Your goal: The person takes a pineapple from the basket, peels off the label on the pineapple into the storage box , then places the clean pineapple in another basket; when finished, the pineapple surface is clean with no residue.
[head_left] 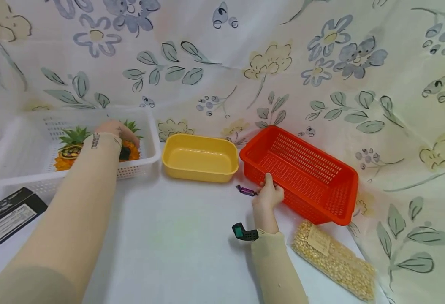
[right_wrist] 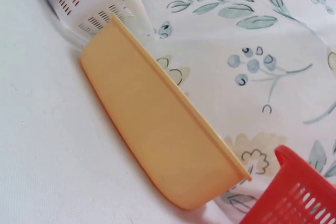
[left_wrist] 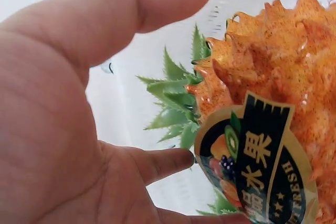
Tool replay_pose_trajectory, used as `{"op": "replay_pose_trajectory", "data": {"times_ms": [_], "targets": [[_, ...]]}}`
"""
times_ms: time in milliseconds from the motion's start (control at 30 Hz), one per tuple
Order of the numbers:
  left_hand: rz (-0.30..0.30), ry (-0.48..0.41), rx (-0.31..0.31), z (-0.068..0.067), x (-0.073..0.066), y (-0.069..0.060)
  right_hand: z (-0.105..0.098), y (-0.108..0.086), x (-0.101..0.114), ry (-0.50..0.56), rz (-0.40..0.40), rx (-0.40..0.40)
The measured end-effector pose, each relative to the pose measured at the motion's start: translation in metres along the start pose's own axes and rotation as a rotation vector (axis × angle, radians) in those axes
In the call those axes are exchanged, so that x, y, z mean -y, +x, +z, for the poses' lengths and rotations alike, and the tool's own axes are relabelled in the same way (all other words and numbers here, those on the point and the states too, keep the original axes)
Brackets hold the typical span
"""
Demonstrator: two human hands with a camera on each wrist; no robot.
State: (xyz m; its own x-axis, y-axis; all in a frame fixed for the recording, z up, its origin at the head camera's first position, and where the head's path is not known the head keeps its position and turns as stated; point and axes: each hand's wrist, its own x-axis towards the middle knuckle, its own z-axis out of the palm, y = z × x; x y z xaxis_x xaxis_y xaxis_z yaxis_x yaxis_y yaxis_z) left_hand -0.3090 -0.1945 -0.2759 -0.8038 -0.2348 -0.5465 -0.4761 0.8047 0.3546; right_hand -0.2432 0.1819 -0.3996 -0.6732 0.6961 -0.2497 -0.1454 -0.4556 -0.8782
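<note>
My left hand (head_left: 118, 128) reaches into the white basket (head_left: 156, 145), over two orange pineapples (head_left: 63, 162) with spiky green leaves. In the left wrist view, the thumb and fingers of that hand (left_wrist: 68, 124) are spread beside a knobbly pineapple (left_wrist: 273, 61) bearing a black and gold label. One fingertip lies at the label's edge. My right hand (head_left: 269, 197) is at the near side of the red basket (head_left: 302, 198), thumb straight. A purple wrapped candy (head_left: 246, 191) lies right beside its fingers. The right wrist view does not show this hand.
A yellow tub (head_left: 199, 174) stands between the two baskets. At the left lies a black and white box (head_left: 11, 219). A clear bag of yellow kernels (head_left: 336, 261) lies at the right, near the red basket. Flowered cloth (head_left: 207, 55) hangs behind.
</note>
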Motion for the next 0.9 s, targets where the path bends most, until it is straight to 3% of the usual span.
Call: {"op": "replay_pose_trajectory", "data": {"times_ms": [300, 533, 767, 900], "targets": [[-0.028, -0.090, -0.075, 0.011, 0.004, -0.006, -0.001, -0.002, -0.001, -0.017, 0.014, -0.006], [0.012, 0.019, -0.063, 0.014, 0.002, -0.004, -0.001, -0.001, -0.001, -0.015, 0.016, -0.003], [0.041, 0.017, -0.083, 0.016, 0.002, -0.003, -0.001, 0.000, 0.000, -0.010, 0.014, -0.001], [0.034, 0.034, -0.053, 0.014, 0.003, -0.002, -0.001, 0.000, 0.000, -0.009, 0.011, 0.001]]}}
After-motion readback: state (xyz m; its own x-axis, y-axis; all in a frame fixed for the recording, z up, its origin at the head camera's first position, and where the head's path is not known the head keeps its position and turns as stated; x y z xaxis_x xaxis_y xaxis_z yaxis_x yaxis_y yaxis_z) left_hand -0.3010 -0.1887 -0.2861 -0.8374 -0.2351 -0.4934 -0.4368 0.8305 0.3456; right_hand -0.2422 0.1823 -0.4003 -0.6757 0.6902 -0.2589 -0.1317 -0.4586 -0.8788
